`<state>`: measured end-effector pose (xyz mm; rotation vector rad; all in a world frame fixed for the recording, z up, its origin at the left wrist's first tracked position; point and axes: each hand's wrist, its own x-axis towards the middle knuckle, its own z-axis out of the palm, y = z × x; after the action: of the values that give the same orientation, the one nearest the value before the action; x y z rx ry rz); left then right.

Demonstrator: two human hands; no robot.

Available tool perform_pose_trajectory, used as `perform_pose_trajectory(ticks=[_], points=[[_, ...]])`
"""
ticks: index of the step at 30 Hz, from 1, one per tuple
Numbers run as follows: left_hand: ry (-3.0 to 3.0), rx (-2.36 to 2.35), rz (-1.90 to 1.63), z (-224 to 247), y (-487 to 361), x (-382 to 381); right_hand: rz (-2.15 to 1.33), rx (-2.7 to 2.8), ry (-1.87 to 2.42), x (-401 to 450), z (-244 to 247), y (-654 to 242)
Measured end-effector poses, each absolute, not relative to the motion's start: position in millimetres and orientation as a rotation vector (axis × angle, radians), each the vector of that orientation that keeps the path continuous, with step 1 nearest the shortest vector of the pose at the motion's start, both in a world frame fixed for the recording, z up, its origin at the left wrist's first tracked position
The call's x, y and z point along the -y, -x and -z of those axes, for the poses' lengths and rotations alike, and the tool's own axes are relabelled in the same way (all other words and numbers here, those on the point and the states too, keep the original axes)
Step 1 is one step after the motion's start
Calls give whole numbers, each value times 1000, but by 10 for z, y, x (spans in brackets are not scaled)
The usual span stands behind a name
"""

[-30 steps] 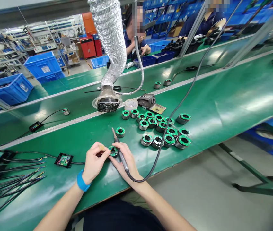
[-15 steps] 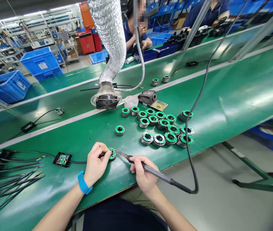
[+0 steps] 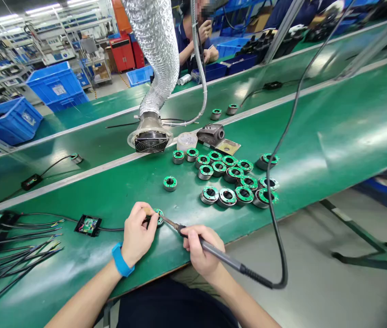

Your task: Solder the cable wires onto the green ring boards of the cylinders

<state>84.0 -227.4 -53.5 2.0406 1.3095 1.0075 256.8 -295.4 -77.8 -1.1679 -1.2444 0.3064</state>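
My right hand [image 3: 203, 249] grips a soldering iron [image 3: 219, 256] like a pen. Its tip meets the green circuit board of a metal ring part [image 3: 160, 217] lying on the bench. Against the left side of that ring, my left hand [image 3: 140, 232] is closed, pinching a black cable [image 3: 111, 228]; the wire ends are too small to make out. The cable runs left to a small black case with an exposed circuit board [image 3: 88, 225]. A blue band [image 3: 121, 260] circles my left wrist. Another green-topped ring [image 3: 170, 183] lies just beyond my hands.
Several green-topped rings [image 3: 227, 197] cluster to the right. Behind them are a soldering iron stand [image 3: 211, 134] and a round whitish container [image 3: 186, 142]. A fume duct [image 3: 157, 50] hangs above the bench. Several cables [image 3: 19, 259] lie left; the iron's cord [image 3: 284, 246] loops right. A co-worker [image 3: 193, 45] sits opposite.
The soldering iron has moved slightly left, bringing its tip from beside the ring onto its board. My left hand stays at the ring. The view has shifted a little.
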Motion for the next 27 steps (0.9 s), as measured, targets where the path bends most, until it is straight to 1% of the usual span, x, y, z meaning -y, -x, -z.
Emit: perform_pose_trajectory(ticks=[3, 5, 9, 11, 18, 27], points=[[-2084, -1303, -1039, 539, -849, 2274, -218, 1325, 1106, 2981, 763, -2563], [-2096, -1299, -1044, 545, -851, 2269, -315, 1243, 1125, 2987, 799, -2565], [-2094, -1290, -1044, 551, -846, 2263, -620, 917, 1105, 2948, 901, -2568], [-2082, -1285, -1031, 536, -842, 2259, -692, 834, 1076, 2913, 921, -2563], [-1964, -1280, -917, 420, -821, 2187, -773, 734, 1072, 2834, 854, -2554], [-1905, -1288, -786, 355, -798, 2083, -857, 764, 1074, 2824, 864, -2565]])
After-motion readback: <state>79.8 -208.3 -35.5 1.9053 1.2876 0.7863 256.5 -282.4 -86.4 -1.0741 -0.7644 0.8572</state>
